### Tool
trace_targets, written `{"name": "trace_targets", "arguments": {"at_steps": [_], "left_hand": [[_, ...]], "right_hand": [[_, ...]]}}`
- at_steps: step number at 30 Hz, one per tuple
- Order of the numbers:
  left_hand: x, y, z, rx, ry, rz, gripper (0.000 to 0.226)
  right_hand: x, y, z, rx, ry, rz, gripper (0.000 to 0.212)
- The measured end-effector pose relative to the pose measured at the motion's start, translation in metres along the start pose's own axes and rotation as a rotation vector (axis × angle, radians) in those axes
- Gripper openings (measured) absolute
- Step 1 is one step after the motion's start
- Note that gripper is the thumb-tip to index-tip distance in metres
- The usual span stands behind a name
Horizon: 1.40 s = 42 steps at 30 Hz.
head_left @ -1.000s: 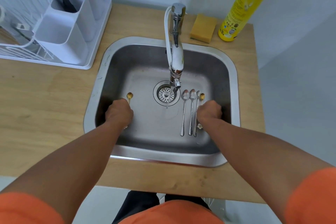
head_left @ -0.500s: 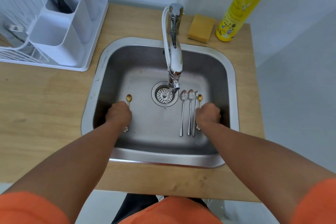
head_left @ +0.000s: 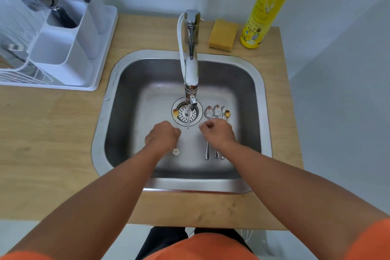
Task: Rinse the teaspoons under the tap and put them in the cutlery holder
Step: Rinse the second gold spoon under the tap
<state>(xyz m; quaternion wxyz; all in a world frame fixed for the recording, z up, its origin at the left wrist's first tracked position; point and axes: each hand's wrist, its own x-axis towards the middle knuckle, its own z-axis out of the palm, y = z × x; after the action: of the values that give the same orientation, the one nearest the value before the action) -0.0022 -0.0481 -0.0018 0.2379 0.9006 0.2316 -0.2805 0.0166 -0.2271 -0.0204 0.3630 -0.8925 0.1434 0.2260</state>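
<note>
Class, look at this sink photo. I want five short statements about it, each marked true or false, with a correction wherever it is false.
1. Water runs from the tap toward the drain. True.
2. The left hand holds a gold teaspoon whose bowl lies at the drain's edge. True.
3. Four teaspoons lie in a row to the left of the drain. False: they lie to its right, partly under the right hand.
4. The sponge lies inside the sink. False: it lies on the wooden counter behind the sink, beside the yellow bottle.
5. The white cutlery holder stands on the counter right of the sink. False: it stands to the left.
</note>
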Motion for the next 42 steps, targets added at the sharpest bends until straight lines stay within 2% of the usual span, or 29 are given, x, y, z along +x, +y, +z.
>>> {"name": "trace_targets", "arguments": {"at_steps": [2, 5, 10, 14, 19, 25, 27, 32, 36, 39, 42], "left_hand": [[-0.009, 0.013, 0.007, -0.009, -0.01, 0.027, 0.027], [-0.02, 0.023, 0.015, -0.038, -0.037, 0.047, 0.029], [-0.024, 0.02, 0.023, -0.271, -0.142, 0.109, 0.039], [-0.012, 0.015, 0.019, -0.57, -0.314, 0.043, 0.027], [0.004, 0.02, 0.006, -0.669, -0.195, 0.012, 0.013], [0.004, 0.027, 0.006, -0.645, 0.052, 0.079, 0.024], [0.003, 0.026, 0.007, -0.676, 0.102, 0.07, 0.026], [-0.001, 0.024, 0.01, -0.755, 0.045, 0.068, 0.022], [-0.001, 0.019, 0.009, -0.82, -0.04, 0.058, 0.011], [-0.002, 0.016, 0.008, -0.895, -0.045, 0.032, 0.005], [-0.002, 0.018, 0.007, -0.943, 0.009, -0.023, 0.019]], "right_hand": [[-0.001, -0.011, 0.004, 0.125, -0.124, -0.02, 0.026], [-0.001, -0.02, 0.008, 0.285, -0.21, 0.022, 0.019], [-0.001, -0.017, 0.005, 0.378, -0.209, 0.117, 0.011], [0.0, -0.01, 0.0, 0.371, -0.179, 0.09, 0.011], [0.0, -0.008, -0.001, 0.32, -0.171, 0.006, 0.016], [-0.006, -0.011, 0.001, 0.233, -0.201, -0.118, 0.024], [-0.007, -0.011, 0.001, 0.223, -0.191, -0.127, 0.02], [-0.01, -0.012, -0.004, 0.15, -0.173, -0.141, 0.016], [-0.012, -0.012, -0.006, 0.126, -0.149, -0.144, 0.014], [-0.014, -0.014, -0.006, 0.132, -0.15, -0.156, 0.017], [-0.016, -0.018, -0.003, 0.13, -0.163, -0.194, 0.017]]}}
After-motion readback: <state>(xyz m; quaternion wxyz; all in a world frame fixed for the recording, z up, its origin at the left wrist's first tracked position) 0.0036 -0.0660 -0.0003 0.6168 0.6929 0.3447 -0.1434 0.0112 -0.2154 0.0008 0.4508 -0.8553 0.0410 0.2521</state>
